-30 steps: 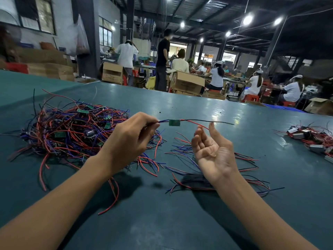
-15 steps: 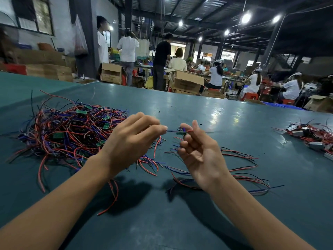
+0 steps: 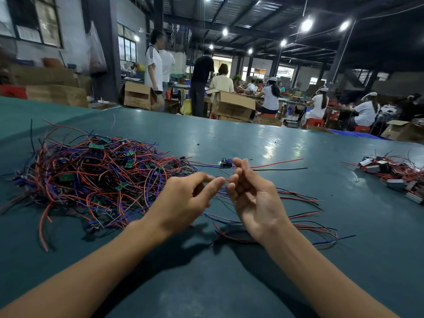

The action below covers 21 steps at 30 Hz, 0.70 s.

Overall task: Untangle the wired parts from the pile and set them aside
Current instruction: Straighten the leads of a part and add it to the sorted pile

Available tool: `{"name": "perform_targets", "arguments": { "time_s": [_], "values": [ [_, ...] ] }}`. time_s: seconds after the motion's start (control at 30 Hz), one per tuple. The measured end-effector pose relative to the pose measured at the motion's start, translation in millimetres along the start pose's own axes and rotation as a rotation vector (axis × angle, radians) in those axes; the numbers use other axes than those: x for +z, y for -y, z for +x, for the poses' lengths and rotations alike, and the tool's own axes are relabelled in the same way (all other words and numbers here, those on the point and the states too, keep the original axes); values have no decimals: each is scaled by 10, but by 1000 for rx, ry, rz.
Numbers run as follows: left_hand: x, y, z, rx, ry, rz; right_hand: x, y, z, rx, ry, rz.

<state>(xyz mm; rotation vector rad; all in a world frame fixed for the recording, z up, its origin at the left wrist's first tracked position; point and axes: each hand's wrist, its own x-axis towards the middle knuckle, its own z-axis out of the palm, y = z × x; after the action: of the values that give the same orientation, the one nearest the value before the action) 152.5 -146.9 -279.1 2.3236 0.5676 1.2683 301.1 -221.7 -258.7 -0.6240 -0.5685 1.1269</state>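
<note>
A big tangled pile [image 3: 91, 177] of red, blue and black wires with small green boards lies on the left of the teal table [image 3: 206, 283]. My right hand [image 3: 250, 196] is raised palm up, and its fingertips pinch one wired part [image 3: 226, 162], a small board whose red and black wires stick out to the right and whose blue wires trail left toward the pile. My left hand [image 3: 188, 200] hovers just left of it with relaxed fingers and holds nothing. Under my right hand lies a loose group of separated wires [image 3: 302, 216].
A second heap of wired parts with small grey boxes [image 3: 394, 175] sits at the table's right edge. Beyond the far edge stand cardboard boxes [image 3: 231, 104], and several people stand or sit at workbenches.
My left hand let go of the blue wires and dropped lower, fingers relaxed. My right hand closed on the part near its board and now holds it alone, wires pointing right.
</note>
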Motion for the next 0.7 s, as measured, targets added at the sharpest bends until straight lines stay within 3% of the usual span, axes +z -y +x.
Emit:
{"name": "perform_targets", "arguments": {
  "time_s": [0.1, 0.23, 0.33, 0.53, 0.7],
  "values": [
    [99, -55, 40, -360, -8, -668, 38, -58, -39, 3, 46, -121],
    [151, -48, 95, -458, -141, -1033, 100, -92, -78, -27, 40, -259],
    [120, -40, 142, -494, -204, -1134, 102, -50, -72, -50, -54, -232],
    [18, 7, 178, -525, -321, -1157, -43, 278, 33, -119, -206, 50],
    [30, 25, 187, -506, -399, -1166, -64, 171, 27, -30, -239, 5]
  ]
}}
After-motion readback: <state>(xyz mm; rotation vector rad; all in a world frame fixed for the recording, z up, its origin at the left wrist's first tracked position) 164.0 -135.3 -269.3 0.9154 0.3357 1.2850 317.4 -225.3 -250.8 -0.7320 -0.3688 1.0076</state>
